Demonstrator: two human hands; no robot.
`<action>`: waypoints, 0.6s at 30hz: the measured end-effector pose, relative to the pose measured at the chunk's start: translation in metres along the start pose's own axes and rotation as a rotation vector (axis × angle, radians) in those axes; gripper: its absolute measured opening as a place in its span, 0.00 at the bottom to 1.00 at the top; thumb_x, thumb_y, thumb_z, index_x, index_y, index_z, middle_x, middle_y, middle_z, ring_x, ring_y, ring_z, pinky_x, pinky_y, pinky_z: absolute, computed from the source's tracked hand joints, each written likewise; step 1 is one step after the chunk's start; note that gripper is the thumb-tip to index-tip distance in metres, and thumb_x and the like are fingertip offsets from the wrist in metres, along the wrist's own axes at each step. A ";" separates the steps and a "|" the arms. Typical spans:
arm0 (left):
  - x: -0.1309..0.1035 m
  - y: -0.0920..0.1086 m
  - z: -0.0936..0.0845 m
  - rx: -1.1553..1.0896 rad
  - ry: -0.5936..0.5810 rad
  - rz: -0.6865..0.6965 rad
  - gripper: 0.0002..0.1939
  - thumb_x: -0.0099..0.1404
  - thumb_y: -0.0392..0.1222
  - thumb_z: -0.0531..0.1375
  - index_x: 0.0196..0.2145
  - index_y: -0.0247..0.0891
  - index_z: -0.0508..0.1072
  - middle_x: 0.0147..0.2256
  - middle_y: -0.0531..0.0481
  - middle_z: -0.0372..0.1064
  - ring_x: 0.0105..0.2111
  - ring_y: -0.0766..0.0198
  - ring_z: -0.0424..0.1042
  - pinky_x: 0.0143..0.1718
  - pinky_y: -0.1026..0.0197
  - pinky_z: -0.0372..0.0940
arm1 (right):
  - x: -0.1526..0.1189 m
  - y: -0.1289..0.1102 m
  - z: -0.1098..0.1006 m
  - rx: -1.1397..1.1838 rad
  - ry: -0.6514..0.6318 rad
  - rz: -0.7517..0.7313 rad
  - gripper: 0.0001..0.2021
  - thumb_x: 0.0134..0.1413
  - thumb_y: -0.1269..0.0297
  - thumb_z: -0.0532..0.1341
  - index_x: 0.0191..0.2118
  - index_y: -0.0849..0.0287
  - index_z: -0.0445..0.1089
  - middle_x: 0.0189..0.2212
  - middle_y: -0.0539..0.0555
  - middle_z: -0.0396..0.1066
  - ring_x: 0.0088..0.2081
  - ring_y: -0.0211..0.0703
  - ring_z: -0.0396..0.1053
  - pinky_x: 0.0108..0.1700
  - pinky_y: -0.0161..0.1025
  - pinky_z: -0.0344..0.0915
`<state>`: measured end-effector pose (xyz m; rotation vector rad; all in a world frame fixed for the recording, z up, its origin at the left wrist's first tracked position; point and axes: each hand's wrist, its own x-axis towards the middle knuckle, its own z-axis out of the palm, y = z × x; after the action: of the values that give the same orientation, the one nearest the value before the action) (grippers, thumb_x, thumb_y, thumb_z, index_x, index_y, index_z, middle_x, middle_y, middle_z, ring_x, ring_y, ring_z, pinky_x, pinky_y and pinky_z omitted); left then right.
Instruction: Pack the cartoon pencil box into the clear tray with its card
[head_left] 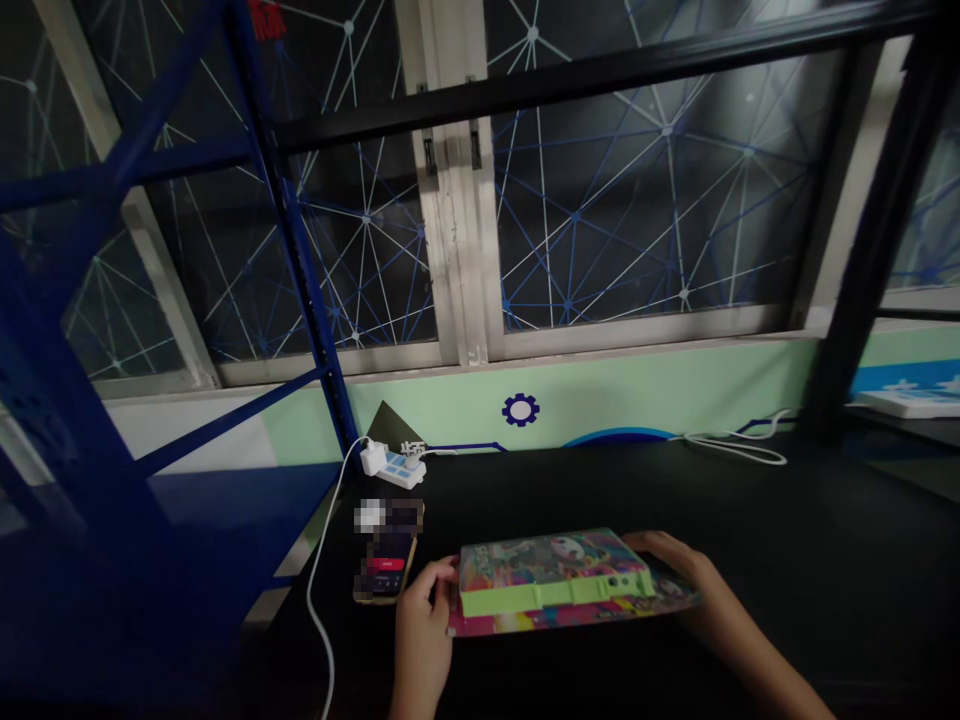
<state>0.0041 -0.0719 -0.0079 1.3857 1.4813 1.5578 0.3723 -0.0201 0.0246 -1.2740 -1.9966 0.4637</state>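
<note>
A flat, cartoon-printed box (555, 568) with a light green side, much like a pencil case, is held low over the black tabletop. Under it sits a thin sheet or board (510, 624) with a bright multicoloured print, which sticks out at the front and right. My left hand (426, 605) is closed at the left end, thumb and fingers against the edge. At the right end my right hand (679, 565) wraps round the far corner, its fingertips partly hidden behind the box. Two small dark round spots show on the green side.
Left of the box lies a phone (390, 560) with a lit screen. A white power strip (401, 468) with a plugged-in charger stands behind it, and a white cable (319, 600) runs forward. Blue shelf posts (289, 240) rise at left; another white cable (739, 448) lies back right.
</note>
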 end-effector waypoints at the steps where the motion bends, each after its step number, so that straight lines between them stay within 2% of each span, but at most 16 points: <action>1: 0.001 -0.001 0.000 0.004 -0.003 -0.016 0.16 0.64 0.54 0.58 0.34 0.42 0.80 0.46 0.41 0.81 0.49 0.46 0.78 0.53 0.48 0.69 | 0.001 0.001 0.001 -0.029 -0.018 0.003 0.17 0.48 0.61 0.64 0.45 0.54 0.80 0.45 0.61 0.80 0.46 0.58 0.77 0.50 0.48 0.70; 5: 0.006 -0.006 -0.004 0.008 -0.001 -0.096 0.22 0.62 0.53 0.57 0.46 0.39 0.81 0.48 0.40 0.80 0.51 0.46 0.77 0.58 0.43 0.66 | 0.002 0.004 0.006 -0.136 -0.098 -0.030 0.21 0.52 0.60 0.63 0.52 0.52 0.79 0.53 0.62 0.77 0.54 0.61 0.74 0.55 0.51 0.67; 7: 0.007 -0.007 -0.008 0.004 -0.005 -0.123 0.24 0.62 0.53 0.57 0.47 0.37 0.81 0.51 0.39 0.79 0.54 0.46 0.76 0.60 0.43 0.65 | 0.003 0.005 0.008 -0.204 -0.129 -0.018 0.23 0.54 0.55 0.64 0.57 0.49 0.76 0.59 0.60 0.74 0.61 0.65 0.68 0.60 0.57 0.63; 10: 0.007 -0.004 -0.013 0.004 -0.026 -0.152 0.26 0.63 0.56 0.57 0.49 0.36 0.80 0.53 0.40 0.77 0.57 0.46 0.74 0.63 0.44 0.63 | 0.002 0.005 0.009 -0.284 -0.193 0.015 0.31 0.51 0.43 0.67 0.62 0.43 0.71 0.65 0.56 0.66 0.68 0.69 0.57 0.65 0.66 0.54; 14: 0.004 0.002 -0.013 0.023 -0.061 -0.160 0.29 0.66 0.61 0.55 0.54 0.38 0.77 0.57 0.42 0.74 0.60 0.48 0.70 0.64 0.46 0.61 | 0.001 0.005 0.010 -0.367 -0.280 0.015 0.44 0.45 0.32 0.67 0.67 0.41 0.63 0.70 0.56 0.57 0.71 0.72 0.47 0.68 0.70 0.46; 18: -0.001 0.004 -0.006 0.069 -0.088 -0.119 0.30 0.67 0.60 0.56 0.57 0.39 0.74 0.60 0.42 0.71 0.63 0.50 0.67 0.67 0.48 0.57 | -0.002 0.008 0.015 -0.384 -0.325 0.009 0.47 0.49 0.29 0.62 0.71 0.43 0.53 0.72 0.55 0.50 0.73 0.68 0.42 0.70 0.69 0.41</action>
<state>0.0001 -0.0755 -0.0031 1.3602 1.5473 1.3681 0.3670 -0.0173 0.0089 -1.5142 -2.4405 0.3139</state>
